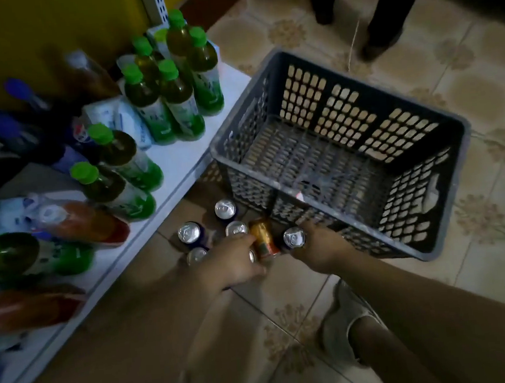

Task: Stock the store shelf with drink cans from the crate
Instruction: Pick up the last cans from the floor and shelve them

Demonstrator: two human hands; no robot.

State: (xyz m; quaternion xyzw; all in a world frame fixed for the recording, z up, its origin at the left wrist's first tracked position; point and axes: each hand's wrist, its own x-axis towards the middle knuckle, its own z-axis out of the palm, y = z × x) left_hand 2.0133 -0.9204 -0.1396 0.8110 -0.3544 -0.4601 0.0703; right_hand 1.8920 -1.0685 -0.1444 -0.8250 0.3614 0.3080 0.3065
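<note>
Nearly emptied crate, cans waiting on the floor

Apparently the unloading half is done: the grey crate (343, 157) sits on the tiled floor (484, 277) beside the end of the shelf (180, 158), and I can see nothing in it but a scrap or two on its bottom. The drink cans are out, gathered upright on the floor in the gap between the crate's near corner and the shelf's front edge. I count several silver tops there (225, 209), plus an orange can (263, 239) tilted among them.

The left hand (236, 264) is curled over the cluster, fingers touching the orange can and another can half hidden beneath it. The right hand (315, 250) is closed around a silver-topped can (294, 237) just beside the crate wall.

On the shelf stand green-capped bottles (174, 100) and other bottles toward its near end, blurred; I see no cans on it. So, as I judge it, the stocking itself is all left: every can must go from floor to shelf.
</note>
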